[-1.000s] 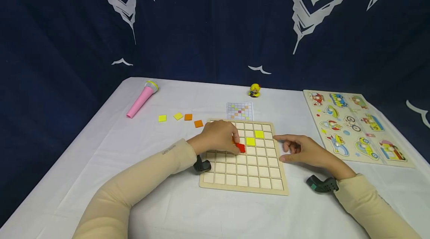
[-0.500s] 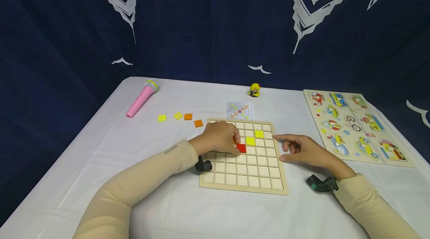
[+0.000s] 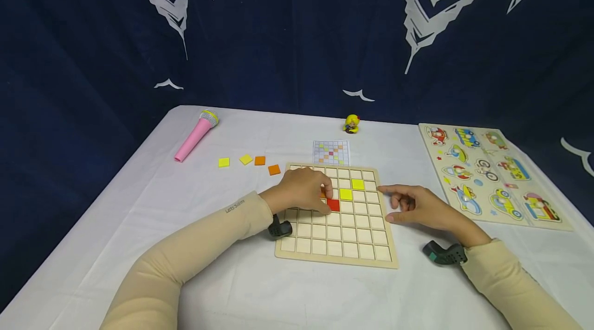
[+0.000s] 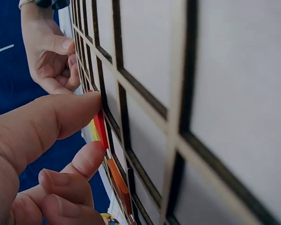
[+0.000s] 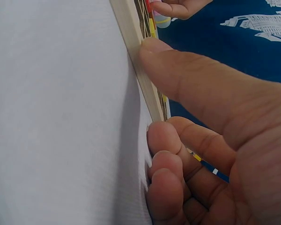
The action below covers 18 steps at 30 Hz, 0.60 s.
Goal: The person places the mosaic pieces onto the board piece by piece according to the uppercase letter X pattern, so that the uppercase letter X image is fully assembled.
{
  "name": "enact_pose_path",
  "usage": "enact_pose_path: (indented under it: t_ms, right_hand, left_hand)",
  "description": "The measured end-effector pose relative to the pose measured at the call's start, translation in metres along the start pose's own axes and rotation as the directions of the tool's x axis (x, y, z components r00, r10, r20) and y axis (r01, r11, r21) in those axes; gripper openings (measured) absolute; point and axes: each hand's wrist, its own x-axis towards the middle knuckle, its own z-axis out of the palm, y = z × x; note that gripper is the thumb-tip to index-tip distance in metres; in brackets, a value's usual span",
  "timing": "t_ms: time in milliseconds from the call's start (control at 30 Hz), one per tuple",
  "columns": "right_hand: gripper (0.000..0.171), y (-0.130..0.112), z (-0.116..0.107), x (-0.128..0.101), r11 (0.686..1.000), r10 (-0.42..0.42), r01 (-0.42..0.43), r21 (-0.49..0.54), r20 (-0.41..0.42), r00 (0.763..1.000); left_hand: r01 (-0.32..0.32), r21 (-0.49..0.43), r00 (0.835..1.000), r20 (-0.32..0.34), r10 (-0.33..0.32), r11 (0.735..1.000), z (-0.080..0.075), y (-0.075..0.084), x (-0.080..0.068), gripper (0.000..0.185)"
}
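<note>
My left hand [image 3: 300, 188] reaches over a wooden grid board [image 3: 336, 262], thumb and index fingertip at opposite edges of a red square tile [image 3: 333, 205]. The tile lies flat in a square near the board's middle; the left wrist view shows the red tile [image 4: 99, 126] between those fingertips. Beside it, an orange tile [image 4: 118, 178] sits on the board, partly hidden by the fingers in the head view. Two yellow tiles [image 3: 358, 184] lie diagonally up to the right. My right hand [image 3: 419, 209] touches the board's right edge with thumb and index finger, other fingers loosely bent.
Left of the board lie two loose yellow tiles [image 3: 224, 162] and two orange tiles [image 3: 274, 169]. A printed pattern card [image 3: 331, 153] lies behind it. Farther off are a pink toy microphone [image 3: 196, 136], a small yellow-haired figurine [image 3: 351, 124] and a vehicle picture puzzle [image 3: 492, 178].
The red tile, slightly tilted a second ago, has settled flat and square into its grid space under my left fingertips. My right hand has stayed at the board's edge.
</note>
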Motion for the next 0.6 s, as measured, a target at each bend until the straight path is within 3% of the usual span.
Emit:
enact_pose_path:
  t_ms: [200, 333, 500, 600]
  right_hand:
    - [0.063, -0.001, 0.000, 0.000, 1.000, 0.012, -0.012, 0.008, 0.009, 1.000]
    - [0.062, -0.002, 0.000, 0.000, 1.000, 0.014, -0.014, 0.007, 0.009, 1.000]
    - [0.062, -0.002, 0.000, 0.000, 1.000, 0.026, -0.026, 0.002, 0.011, 1.000]
    - [0.062, -0.002, 0.000, 0.000, 1.000, 0.030, -0.030, 0.000, 0.011, 1.000]
  left_hand:
    - [-0.013, -0.008, 1.000, -0.015, 0.012, 1.000, -0.002, -0.004, -0.003, 0.023]
    - [-0.061, -0.082, 0.998, -0.032, 0.059, 0.995, -0.006, -0.013, -0.007, 0.021]
    - [-0.176, -0.210, 0.984, 0.001, 0.181, 0.962, -0.015, -0.031, -0.015, 0.024]
    - [-0.188, -0.301, 0.980, 0.009, 0.200, 0.935, -0.020, -0.042, -0.021, 0.026]
